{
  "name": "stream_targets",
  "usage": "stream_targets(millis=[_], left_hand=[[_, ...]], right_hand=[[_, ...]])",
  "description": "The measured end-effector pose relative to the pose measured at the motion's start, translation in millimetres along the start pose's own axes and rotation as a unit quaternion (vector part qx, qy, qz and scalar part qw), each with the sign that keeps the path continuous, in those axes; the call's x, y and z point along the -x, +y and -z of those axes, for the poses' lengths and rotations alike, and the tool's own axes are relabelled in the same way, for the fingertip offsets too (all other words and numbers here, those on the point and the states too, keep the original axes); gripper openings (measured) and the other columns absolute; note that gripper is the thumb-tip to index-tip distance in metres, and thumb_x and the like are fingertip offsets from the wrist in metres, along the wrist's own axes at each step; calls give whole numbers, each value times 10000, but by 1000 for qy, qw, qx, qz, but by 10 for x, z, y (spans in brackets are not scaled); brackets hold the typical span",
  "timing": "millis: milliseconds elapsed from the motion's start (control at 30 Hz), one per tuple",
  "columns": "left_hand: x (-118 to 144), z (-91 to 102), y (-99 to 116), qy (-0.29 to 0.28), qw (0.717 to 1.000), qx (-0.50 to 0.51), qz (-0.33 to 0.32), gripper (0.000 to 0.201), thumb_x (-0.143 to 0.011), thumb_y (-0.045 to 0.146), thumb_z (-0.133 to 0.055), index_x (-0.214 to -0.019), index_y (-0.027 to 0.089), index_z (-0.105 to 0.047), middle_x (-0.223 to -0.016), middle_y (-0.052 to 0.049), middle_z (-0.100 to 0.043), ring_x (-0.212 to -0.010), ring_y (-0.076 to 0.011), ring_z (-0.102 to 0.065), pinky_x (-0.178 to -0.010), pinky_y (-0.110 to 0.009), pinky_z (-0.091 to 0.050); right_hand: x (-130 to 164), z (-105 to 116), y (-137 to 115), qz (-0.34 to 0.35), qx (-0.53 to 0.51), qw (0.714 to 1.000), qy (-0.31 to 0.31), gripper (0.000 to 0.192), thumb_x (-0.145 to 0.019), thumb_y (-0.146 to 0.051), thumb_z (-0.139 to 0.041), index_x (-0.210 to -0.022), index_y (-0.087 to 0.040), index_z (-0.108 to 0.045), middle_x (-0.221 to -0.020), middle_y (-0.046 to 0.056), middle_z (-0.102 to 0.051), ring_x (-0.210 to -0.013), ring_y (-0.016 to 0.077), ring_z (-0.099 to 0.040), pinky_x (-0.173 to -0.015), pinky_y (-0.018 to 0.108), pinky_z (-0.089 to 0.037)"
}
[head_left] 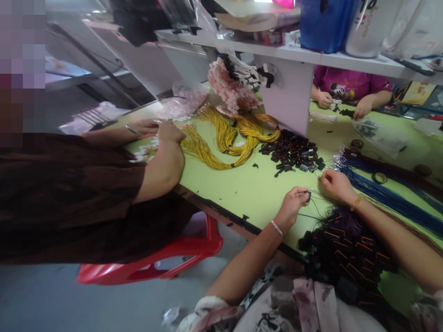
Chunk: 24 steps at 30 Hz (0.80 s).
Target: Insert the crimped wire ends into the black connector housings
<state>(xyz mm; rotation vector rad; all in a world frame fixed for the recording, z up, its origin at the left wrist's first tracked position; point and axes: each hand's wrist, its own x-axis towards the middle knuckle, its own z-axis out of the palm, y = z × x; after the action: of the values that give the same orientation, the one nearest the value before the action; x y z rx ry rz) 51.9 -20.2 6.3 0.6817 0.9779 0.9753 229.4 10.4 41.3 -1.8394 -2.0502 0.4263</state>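
My left hand (pixel 293 204) is closed, with thumb and fingers pinching a small black connector housing (pixel 308 197). Thin dark wires (pixel 315 203) trail from that housing down to the right. Just beyond, my right hand (pixel 336 185) pinches a thin wire, its small silvery tip (pixel 318 175) poking out at the fingertips. Behind the hands lies a loose pile of black housings (pixel 294 151). Beside my right hand rests a bundle of blue wires (pixel 387 193) with metal ends. Finished-looking black pieces with orange wires (pixel 349 249) are heaped in front of me.
To the left, a co-worker's hands (pixel 169 131) work beside yellow wire bundles (pixel 228 138). Another person's hands (pixel 363 107) are across the green table (pixel 207 189). A shelf (pixel 284 55) overhangs the table, carrying a blue bin (pixel 323 25). A red stool (pixel 197 249) stands at left.
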Motion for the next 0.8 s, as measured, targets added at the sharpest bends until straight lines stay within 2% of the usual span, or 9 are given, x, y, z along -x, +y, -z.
stream_targets(millis=[100, 267, 367, 467, 567, 667, 800], left_hand=[[-1, -10, 7, -9, 1000, -2, 11, 294, -607, 246, -775, -835, 129, -631, -761, -27, -584, -684, -101, -529, -637, -249, -437], [4, -14, 1, -18, 1000, -7, 19, 306, -611, 257, -771, -855, 133, -633, -780, -28, -580, -699, -100, -523, -649, -246, -435], [12, -18, 9, -23, 1000, -1, 14, 295, -622, 248, -758, -860, 134, -626, -783, -24, -570, -702, -99, -520, -648, -243, -430], [16, -32, 14, -28, 999, 17, 18, 292, -632, 235, -748, -872, 139, -612, -773, -17, -558, -703, -98, -519, -657, -242, -429], [11, -47, 8, -32, 998, 43, 30, 287, -643, 214, -738, -882, 145, -594, -777, -16, -554, -702, -95, -517, -670, -240, -427], [-1, -56, -1, -39, 996, 72, 35, 259, -661, 179, -715, -883, 146, -584, -798, -18, -553, -716, -94, -518, -687, -239, -427], [-17, -59, -6, -43, 993, 100, 37, 220, -682, 140, -681, -879, 143, -583, -822, -22, -553, -732, -94, -523, -694, -235, -421]], right_hand=[[-155, -59, 114, -55, 64, 996, -2, 93, -798, -239, -545, -793, -180, -617, -767, 67, -641, -628, 160, -517, -553, 259, -285], [-191, -154, 154, -60, 77, 995, -5, 138, -840, -226, -478, -770, -166, -580, -778, 97, -635, -624, 165, -518, -556, 274, -288], [-151, -134, 120, -36, 26, 998, 35, 129, -840, -235, -452, -801, -164, -552, -706, 61, -604, -596, 154, -488, -553, 267, -299], [-84, -92, 44, 11, -76, 995, 58, 102, -804, -247, -465, -754, -181, -525, -649, 11, -565, -576, 137, -467, -555, 248, -328], [34, -65, -40, 47, -164, 984, 44, 86, -768, -241, -477, -709, -189, -514, -613, -20, -528, -551, 118, -442, -535, 228, -334], [190, -61, -90, 48, -226, 973, 10, 82, -752, -239, -489, -695, -187, -517, -592, -30, -504, -534, 107, -431, -519, 220, -338], [345, -66, -101, 62, -223, 973, -10, 70, -733, -226, -510, -675, -187, -518, -579, -37, -484, -527, 98, -416, -519, 215, -332]])
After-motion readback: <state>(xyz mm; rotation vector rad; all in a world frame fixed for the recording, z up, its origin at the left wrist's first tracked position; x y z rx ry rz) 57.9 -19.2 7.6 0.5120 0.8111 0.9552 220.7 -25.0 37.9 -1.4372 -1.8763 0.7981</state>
